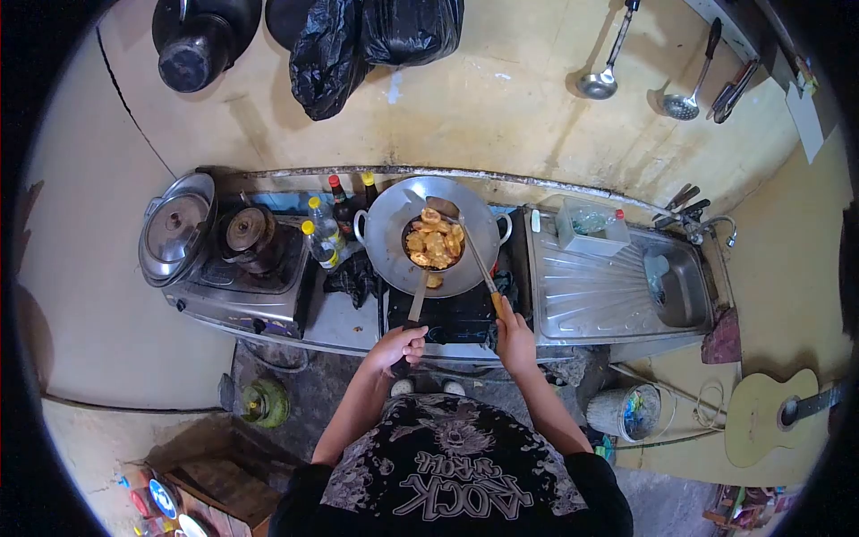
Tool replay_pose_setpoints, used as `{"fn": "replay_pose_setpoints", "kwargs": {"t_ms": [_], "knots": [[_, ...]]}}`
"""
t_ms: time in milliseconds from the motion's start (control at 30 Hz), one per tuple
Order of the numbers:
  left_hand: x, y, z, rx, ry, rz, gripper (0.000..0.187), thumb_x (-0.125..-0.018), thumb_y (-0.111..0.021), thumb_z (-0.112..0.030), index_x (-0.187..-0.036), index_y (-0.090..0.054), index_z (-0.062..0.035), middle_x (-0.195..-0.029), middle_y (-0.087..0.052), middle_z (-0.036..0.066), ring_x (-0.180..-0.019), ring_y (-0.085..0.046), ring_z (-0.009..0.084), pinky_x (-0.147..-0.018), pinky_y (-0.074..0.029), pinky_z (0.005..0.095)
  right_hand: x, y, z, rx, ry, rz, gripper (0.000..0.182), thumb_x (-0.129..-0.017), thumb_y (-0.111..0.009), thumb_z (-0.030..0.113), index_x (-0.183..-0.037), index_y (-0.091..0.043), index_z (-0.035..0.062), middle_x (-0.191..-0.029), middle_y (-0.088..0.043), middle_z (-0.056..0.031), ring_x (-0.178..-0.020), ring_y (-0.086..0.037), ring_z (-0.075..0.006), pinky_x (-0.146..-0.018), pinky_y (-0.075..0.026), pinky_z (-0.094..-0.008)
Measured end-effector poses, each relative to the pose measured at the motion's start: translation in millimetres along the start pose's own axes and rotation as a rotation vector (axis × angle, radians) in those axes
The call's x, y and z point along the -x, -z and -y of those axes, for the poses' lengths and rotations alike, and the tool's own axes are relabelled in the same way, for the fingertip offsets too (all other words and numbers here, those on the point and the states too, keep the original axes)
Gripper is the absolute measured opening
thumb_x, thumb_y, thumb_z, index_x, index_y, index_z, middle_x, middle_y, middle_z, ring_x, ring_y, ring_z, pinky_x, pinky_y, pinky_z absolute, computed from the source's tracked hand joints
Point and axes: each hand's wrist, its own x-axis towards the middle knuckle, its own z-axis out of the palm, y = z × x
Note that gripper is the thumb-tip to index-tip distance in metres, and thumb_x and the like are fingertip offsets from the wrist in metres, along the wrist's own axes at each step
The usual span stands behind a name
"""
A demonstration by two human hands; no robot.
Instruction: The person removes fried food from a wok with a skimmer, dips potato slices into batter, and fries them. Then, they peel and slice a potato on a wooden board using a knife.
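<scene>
Fried pieces (434,243), golden brown and lumpy, are bunched up in the middle of a wide metal wok (390,248), with one loose piece (434,281) just on the near side. Each one's probably pretty light, crisp outside, a bit soft inside, and slick with oil, so they'd likely slide or break if you squeezed hard. Best bet imo is scooping from underneath with metal, bare skin nowhere near them. Can't tell if the dark round patch under the pile is just oil or a strainer.

Left hand (396,347) has its fingers curled round the dark-handled tool (418,304), right hand (514,345) has its fingers wrapped on the wooden-handled spatula (497,300), blade at the pile's far edge. Good spots to grip, both well back from the heat.

Wok's over a black stove (438,315) on the table (344,325). Bottles (324,237) and a second stove (268,295) to the left, metal sink (687,298) to the right. Further out: green gas cylinder (266,403) on the floor near left, guitar (761,421) near right, ladle (598,86) on the far wall.
</scene>
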Motion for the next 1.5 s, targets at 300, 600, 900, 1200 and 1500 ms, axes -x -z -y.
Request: {"fn": "replay_pose_setpoints", "kwargs": {"t_ms": [300,600,900,1200,1500], "knots": [[-2,0,0,-0.019,-0.02,-0.033,0.031,-0.091,-0.053,-0.025,-0.064,-0.039,-0.0152,-0.054,-0.034,-0.008,-0.041,-0.029,0.0026,-0.042,-0.023,0.022,6,22,-2,0.075,0.02,0.059,0.051,-0.086,-0.052,0.012,-0.134,-0.037,0.0124,-0.082,-0.052,-0.0166,-0.067,-0.056,-0.0356,-0.059,-0.047,-0.0445],[-3,3,2,-0.011,0.024,-0.015,0.031,-0.089,-0.052,-0.022,-0.062,-0.04,-0.0134,-0.051,-0.033,-0.008,-0.042,-0.031,0.0036,-0.042,-0.025,0.0221,5,49,-1,0.182,0.114,0.146,0.051,-0.086,-0.052,0.013,-0.134,-0.037,0.0137,-0.082,-0.052,-0.0162,-0.065,-0.057,-0.0347,-0.055,-0.047,-0.0438],[5,9,-2,0.054,0.006,-0.047,0.031,-0.09,-0.052,-0.022,-0.062,-0.041,-0.0135,-0.05,-0.034,-0.008,-0.041,-0.031,0.003,-0.041,-0.026,0.0217,-5,45,5,-0.123,-0.046,-0.027,0.042,-0.088,-0.05,0.009,-0.129,-0.044,0.0075,-0.095,-0.059,-0.0233,-0.082,-0.058,-0.0407,-0.07,-0.048,-0.0401],[25,12,-30,0.153,-0.06,-0.12,0.02,-0.091,-0.052,-0.018,-0.074,-0.042,-0.0127,-0.059,-0.038,-0.007,-0.042,-0.032,0.0005,-0.036,-0.027,0.0163,-70,54,-44,-0.352,-0.265,0.225,0.035,-0.09,-0.047,0.018,-0.119,-0.052,-0.0021,-0.108,-0.059,-0.0245,-0.103,-0.057,-0.0357,-0.089,-0.042,-0.036],[34,1,-48,0.14,-0.132,-0.141,0.028,-0.089,-0.055,-0.02,-0.066,-0.041,-0.0128,-0.054,-0.037,-0.007,-0.041,-0.033,0.0013,-0.037,-0.025,0.0181,-77,40,-13,-0.946,-0.792,0.65,0.034,-0.094,-0.043,0.026,-0.125,-0.043,0.0127,-0.064,-0.044,0.0002,-0.042,-0.031,-0.0043,-0.036,-0.026,-0.0189]]}}
